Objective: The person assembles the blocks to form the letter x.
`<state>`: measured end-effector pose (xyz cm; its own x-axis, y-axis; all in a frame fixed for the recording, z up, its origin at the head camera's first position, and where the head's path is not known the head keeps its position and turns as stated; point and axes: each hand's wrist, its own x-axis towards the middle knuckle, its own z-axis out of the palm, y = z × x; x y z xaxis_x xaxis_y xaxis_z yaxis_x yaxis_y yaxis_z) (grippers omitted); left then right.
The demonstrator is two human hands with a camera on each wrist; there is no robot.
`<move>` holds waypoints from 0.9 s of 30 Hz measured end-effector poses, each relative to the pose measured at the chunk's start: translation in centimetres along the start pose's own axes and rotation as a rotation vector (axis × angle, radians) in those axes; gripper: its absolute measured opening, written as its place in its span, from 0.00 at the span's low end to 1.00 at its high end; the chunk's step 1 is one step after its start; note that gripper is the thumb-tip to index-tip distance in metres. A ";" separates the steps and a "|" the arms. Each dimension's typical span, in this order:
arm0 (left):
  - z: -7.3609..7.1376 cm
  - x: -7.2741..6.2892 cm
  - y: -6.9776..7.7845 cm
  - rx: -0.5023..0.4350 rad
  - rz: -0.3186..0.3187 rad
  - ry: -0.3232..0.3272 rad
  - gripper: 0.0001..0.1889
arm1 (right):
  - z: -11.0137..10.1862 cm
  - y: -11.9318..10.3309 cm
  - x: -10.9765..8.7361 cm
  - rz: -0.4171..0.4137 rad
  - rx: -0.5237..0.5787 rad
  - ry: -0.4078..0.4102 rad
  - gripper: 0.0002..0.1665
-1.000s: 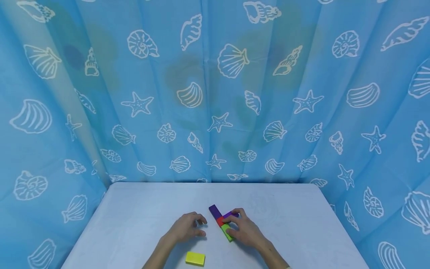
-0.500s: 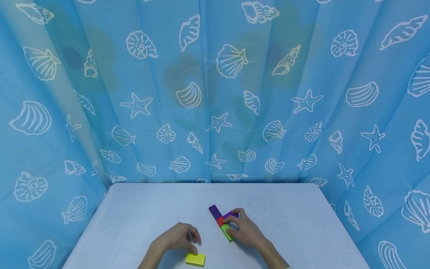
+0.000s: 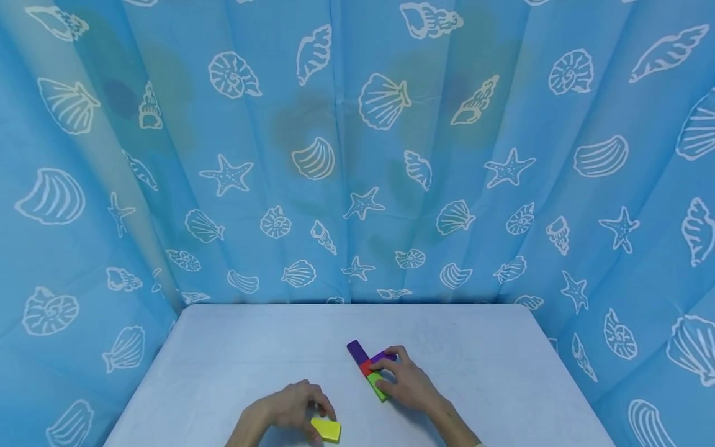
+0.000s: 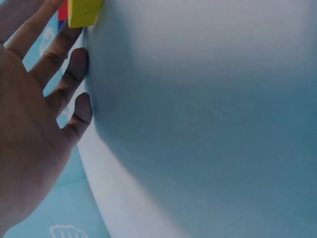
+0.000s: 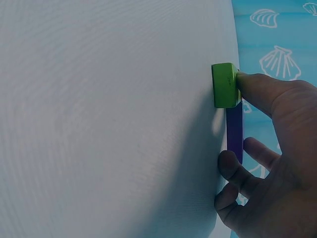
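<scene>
My left hand (image 3: 292, 405) is at a yellow block (image 3: 328, 431) near the front of the table, thumb at its near left corner and a fingertip at its far edge. The left wrist view shows fingers reaching up beside the yellow block. To the right, a green block (image 3: 375, 380), a red block (image 3: 365, 367) and a dark purple block (image 3: 357, 352) lie end to end in a slanted row. Another purple block (image 3: 382, 356) branches right from the red one. My right hand (image 3: 412, 382) holds this group, thumb on the green block, curled fingers partly covering the branching block.
The white-covered table (image 3: 240, 347) has a rounded far edge. Behind it and along both sides hangs a blue curtain (image 3: 346, 186) with white shell and starfish drawings.
My left hand has moved down and toward the person, from beside the joined blocks to the yellow block. The right hand and the blocks have stayed in place.
</scene>
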<state>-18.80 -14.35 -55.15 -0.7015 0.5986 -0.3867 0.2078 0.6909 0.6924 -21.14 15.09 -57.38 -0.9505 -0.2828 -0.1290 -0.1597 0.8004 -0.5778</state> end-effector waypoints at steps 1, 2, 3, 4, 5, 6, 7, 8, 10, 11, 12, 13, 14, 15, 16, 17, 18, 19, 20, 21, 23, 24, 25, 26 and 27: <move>0.1 0.0 0.0 0.023 -0.009 0.007 0.14 | 0.0 0.0 0.0 0.004 -0.001 0.002 0.18; 0.1 -0.1 -0.1 0.045 -0.016 0.013 0.14 | 0.0 -0.1 0.0 0.007 -0.002 0.003 0.18; 0.1 -0.1 -0.1 0.063 -0.020 0.018 0.14 | 0.0 -0.1 0.1 0.009 -0.002 0.003 0.18; 0.2 -0.1 -0.2 0.078 -0.020 0.023 0.14 | 0.1 -0.1 0.1 0.011 -0.002 0.002 0.18; 0.2 -0.1 -0.2 0.090 -0.019 0.028 0.14 | 0.1 -0.1 0.1 0.012 -0.004 0.003 0.18; 0.2 -0.1 -0.2 0.103 -0.018 0.032 0.15 | 0.0 -0.2 0.1 0.010 -0.005 0.004 0.18; 0.2 -0.1 -0.3 0.116 -0.015 0.035 0.15 | 0.0 -0.2 0.1 0.009 -0.006 0.004 0.18; 0.2 -0.1 -0.3 0.125 -0.013 0.039 0.15 | 0.0 -0.2 0.1 0.008 -0.007 0.004 0.18; 0.2 0.0 -0.4 0.140 -0.008 0.047 0.15 | -0.1 -0.3 0.1 0.004 -0.008 0.007 0.18; 0.2 0.0 -0.4 0.147 -0.006 0.050 0.15 | -0.2 -0.3 0.1 0.001 -0.011 0.008 0.18; 0.3 0.0 -0.4 0.152 -0.006 0.052 0.15 | -0.2 -0.3 0.1 0.001 -0.011 0.007 0.18; 0.3 0.0 -0.4 0.154 -0.004 0.054 0.14 | -0.2 -0.3 0.1 -0.002 -0.013 0.008 0.18; 0.3 0.0 -0.4 0.155 -0.003 0.056 0.14 | -0.2 -0.2 0.1 -0.007 -0.015 0.009 0.18; 0.3 -0.1 -0.4 0.154 -0.003 0.057 0.14 | -0.2 -0.2 0.1 -0.013 -0.015 0.010 0.18; 0.3 -0.1 -0.4 0.152 -0.003 0.058 0.14 | -0.1 -0.2 0.1 -0.020 -0.016 0.010 0.18; 0.3 -0.1 -0.4 0.147 -0.004 0.058 0.14 | -0.1 -0.1 0.0 -0.027 -0.018 0.010 0.18; 0.3 -0.2 -0.4 0.146 -0.003 0.058 0.14 | -0.1 -0.1 0.0 -0.030 -0.018 0.010 0.18; 0.3 -0.2 -0.4 0.143 -0.003 0.059 0.13 | -0.1 0.0 0.0 -0.036 -0.019 0.011 0.18; 0.4 -0.2 -0.4 0.140 -0.002 0.060 0.13 | -0.1 0.0 0.0 -0.040 -0.016 0.010 0.18; 0.4 -0.2 -0.3 0.140 -0.002 0.061 0.13 | -0.1 0.0 0.0 -0.039 -0.016 0.009 0.18; 0.5 -0.2 -0.3 0.141 -0.006 0.065 0.13 | -0.1 0.0 0.0 -0.036 -0.015 0.008 0.18; 0.5 -0.2 -0.3 0.142 -0.006 0.068 0.13 | 0.0 0.0 0.0 -0.033 -0.015 0.009 0.18; 0.6 -0.2 -0.3 0.141 -0.007 0.071 0.13 | 0.0 0.0 0.0 -0.033 -0.015 0.009 0.18; 0.6 -0.2 -0.3 0.140 -0.005 0.074 0.13 | 0.0 0.0 0.0 -0.029 -0.015 0.010 0.18; 0.7 -0.2 -0.3 0.140 -0.003 0.077 0.13 | 0.0 0.0 0.0 -0.028 -0.015 0.011 0.18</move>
<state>-18.29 -14.40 -55.71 -0.7515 0.5670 -0.3373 0.2946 0.7459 0.5973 -21.13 15.09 -57.34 -0.9485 -0.2991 -0.1043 -0.1898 0.8004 -0.5686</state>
